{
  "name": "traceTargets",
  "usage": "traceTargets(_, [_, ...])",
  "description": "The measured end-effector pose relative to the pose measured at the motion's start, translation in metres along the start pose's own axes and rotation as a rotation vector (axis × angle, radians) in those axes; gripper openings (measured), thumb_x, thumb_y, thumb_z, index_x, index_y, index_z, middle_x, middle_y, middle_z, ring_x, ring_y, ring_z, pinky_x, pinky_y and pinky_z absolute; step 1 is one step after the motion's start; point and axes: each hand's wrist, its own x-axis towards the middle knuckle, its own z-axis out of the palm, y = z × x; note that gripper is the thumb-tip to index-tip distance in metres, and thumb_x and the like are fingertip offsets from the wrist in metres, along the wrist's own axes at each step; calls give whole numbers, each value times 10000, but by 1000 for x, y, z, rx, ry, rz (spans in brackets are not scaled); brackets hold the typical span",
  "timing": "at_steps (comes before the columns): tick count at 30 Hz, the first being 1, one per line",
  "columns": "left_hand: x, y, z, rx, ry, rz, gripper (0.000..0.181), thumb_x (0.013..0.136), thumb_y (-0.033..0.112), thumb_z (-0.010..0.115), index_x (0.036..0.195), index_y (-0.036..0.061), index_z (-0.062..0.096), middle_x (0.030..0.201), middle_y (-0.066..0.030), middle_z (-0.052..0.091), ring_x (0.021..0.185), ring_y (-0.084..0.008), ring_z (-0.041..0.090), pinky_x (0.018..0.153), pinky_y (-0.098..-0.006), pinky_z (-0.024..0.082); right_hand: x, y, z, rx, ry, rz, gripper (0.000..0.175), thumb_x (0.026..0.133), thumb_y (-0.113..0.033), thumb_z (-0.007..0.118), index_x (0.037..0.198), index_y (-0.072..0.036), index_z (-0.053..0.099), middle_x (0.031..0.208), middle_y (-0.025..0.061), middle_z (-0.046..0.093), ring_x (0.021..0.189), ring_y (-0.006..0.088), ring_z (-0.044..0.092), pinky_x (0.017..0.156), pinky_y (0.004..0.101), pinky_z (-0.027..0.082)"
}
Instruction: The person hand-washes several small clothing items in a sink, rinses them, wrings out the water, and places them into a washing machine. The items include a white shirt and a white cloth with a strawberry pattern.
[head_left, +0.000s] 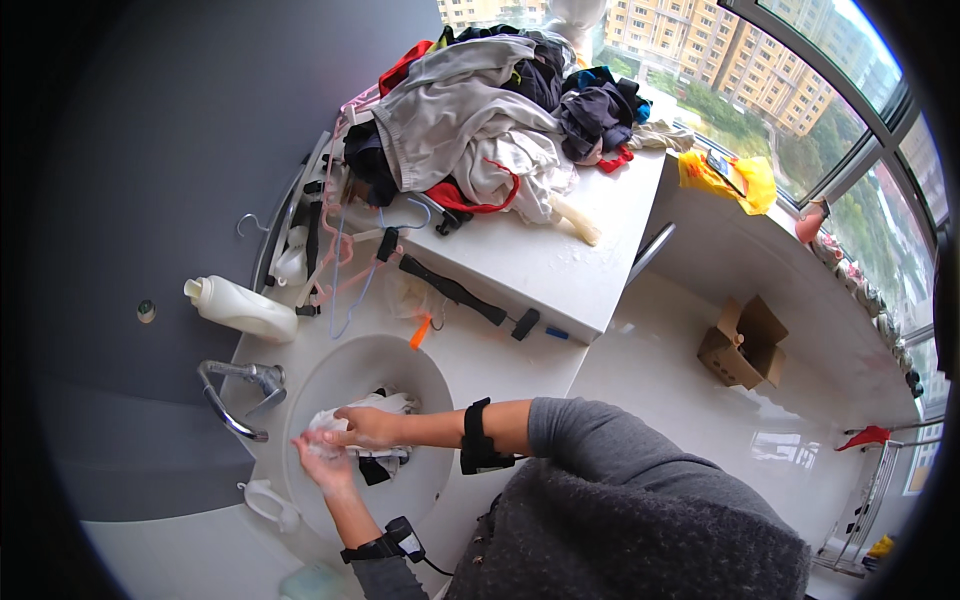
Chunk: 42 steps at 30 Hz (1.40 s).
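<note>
Over a round white washbasin (420, 375), my two hands meet at a bunched white garment (382, 403). My right hand (367, 427) grips the cloth from above, thumb towards the left hand. My left hand (328, 459) holds the cloth's near end from below, its fingers partly hidden and wet-looking. The rest of the garment, with black parts (373, 470), lies in the basin beneath my right wrist. A chrome faucet (259, 379) stands at the basin's left edge, its spout beside my hands.
A white detergent bottle (247, 307) leans behind the faucet. Clothes hangers (450, 289) lie beyond the basin. A large heap of clothes (472, 112) covers much of a raised white top (540, 262). An open cardboard box (742, 345) sits on the floor. A white plastic hook-handled item (270, 506) lies by the basin.
</note>
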Motion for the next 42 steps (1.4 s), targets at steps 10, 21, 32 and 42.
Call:
traceTargets(10, [-24,-27,11,164,-350,-347,641,915,564,377,1439,252,180,1443,-163,275,1266,-289,365,969,-470,381,53,67,-47,193,574,161,244,797,-78,522,1008,-31,635,879,229,647,844,322,642,764,400,489])
traceTargets(21, [5,-62,-22,0,-263,-206,500,906,491,469,1178,73,505,1121,-69,528,1030,-172,509,814,-363,456,-22,-26,29,-341,395,-260,289,814,-239,506,974,-24,614,1080,289,553,858,389,575,694,457,464])
traceTargets(32, [-12,-28,20,-295,-495,-107,285,937,384,448,976,118,542,832,-61,558,779,-166,557,684,-308,465,-33,-47,31,-347,431,-304,246,828,-289,557,794,-46,581,849,190,547,663,381,591,570,461,482])
traceTargets(42, [-15,-36,29,-241,-865,-162,380,952,393,370,1164,112,514,1155,-30,551,1091,-172,514,923,-357,423,13,-1,1,-415,553,-194,303,881,-297,496,732,-45,577,708,176,603,698,363,601,557,464,468])
